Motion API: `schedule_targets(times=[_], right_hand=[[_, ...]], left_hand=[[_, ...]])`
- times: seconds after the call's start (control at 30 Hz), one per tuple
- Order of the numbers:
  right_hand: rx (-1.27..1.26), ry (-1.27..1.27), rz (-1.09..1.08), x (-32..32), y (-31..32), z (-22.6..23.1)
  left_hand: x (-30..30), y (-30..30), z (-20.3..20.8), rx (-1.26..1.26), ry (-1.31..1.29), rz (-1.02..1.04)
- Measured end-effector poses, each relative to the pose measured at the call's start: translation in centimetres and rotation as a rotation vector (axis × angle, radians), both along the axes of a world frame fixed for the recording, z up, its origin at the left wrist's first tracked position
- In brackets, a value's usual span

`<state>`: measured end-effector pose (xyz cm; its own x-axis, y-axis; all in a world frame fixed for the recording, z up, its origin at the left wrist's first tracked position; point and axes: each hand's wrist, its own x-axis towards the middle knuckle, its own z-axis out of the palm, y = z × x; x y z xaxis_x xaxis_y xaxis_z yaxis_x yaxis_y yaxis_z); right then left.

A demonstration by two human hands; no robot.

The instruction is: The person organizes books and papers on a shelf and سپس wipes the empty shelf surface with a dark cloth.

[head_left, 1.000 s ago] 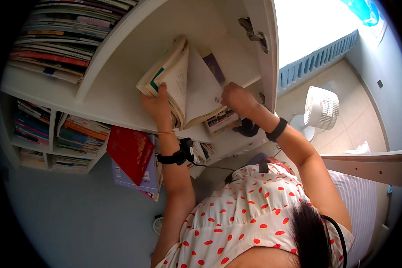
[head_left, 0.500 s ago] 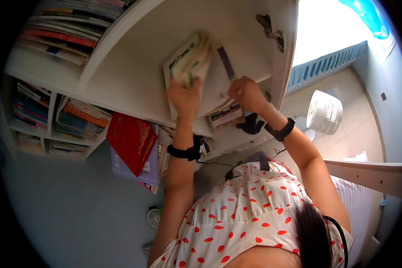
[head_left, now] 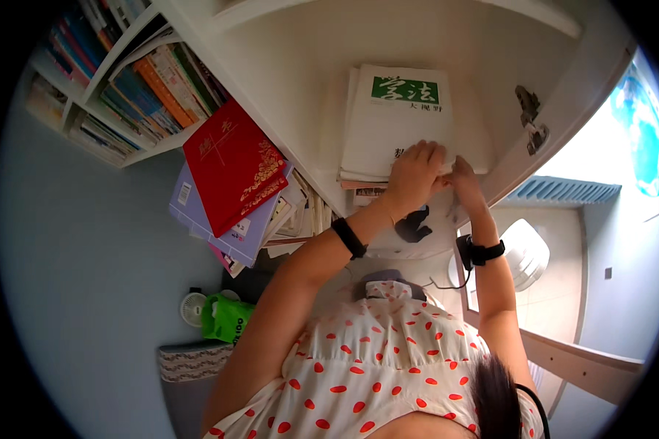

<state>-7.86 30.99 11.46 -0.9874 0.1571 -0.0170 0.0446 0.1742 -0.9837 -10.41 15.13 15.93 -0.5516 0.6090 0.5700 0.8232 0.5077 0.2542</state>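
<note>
A white book (head_left: 399, 132) with a green title block lies on top of a small stack inside the white cabinet. My left hand (head_left: 416, 179) rests over its near right corner, fingers bent together on the cover and the edge. Right beside it, my right hand (head_left: 467, 184) is closed in a pinch at that corner. What sits between its fingertips is too small to make out. Beneath the stack, a printed picture (head_left: 367, 194) shows at the cabinet's front edge.
To the left, a red folder (head_left: 234, 172) leans on a purple one (head_left: 252, 230) over piled books. Shelves of books (head_left: 157, 91) stand beyond. A hinged door (head_left: 564, 124) bounds the cabinet on the right. A black object (head_left: 414, 225) lies below my left hand. Lower left is a green bag (head_left: 225, 318).
The blurred pale book in my left hand is no longer held up; a white book now tops the stack. Both hands have come together at its corner, and the view has turned.
</note>
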Motion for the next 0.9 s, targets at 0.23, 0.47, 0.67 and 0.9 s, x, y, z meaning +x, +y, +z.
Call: schedule_targets(times=[0.23,0.47,0.67,0.9], right_hand=[[0.174,0.078,-0.184,0.1,0.1,0.8],[0.529,0.301,-0.022,-4.1,1.7,1.8],[0.319,0.249,0.203,-6.6,0.3,3.2],[0.648,0.326,0.202,1.3,-3.3,17.3]], left_hand=[[-2.0,-6.0,0.9,0.227,0.012,0.381],[-9.9,-8.9,-1.9,0.559,-0.983,0.208],[-10.1,-10.1,-7.2,0.627,-0.854,0.248],[-5.0,-10.4,-1.2,0.247,-0.622,0.280]])
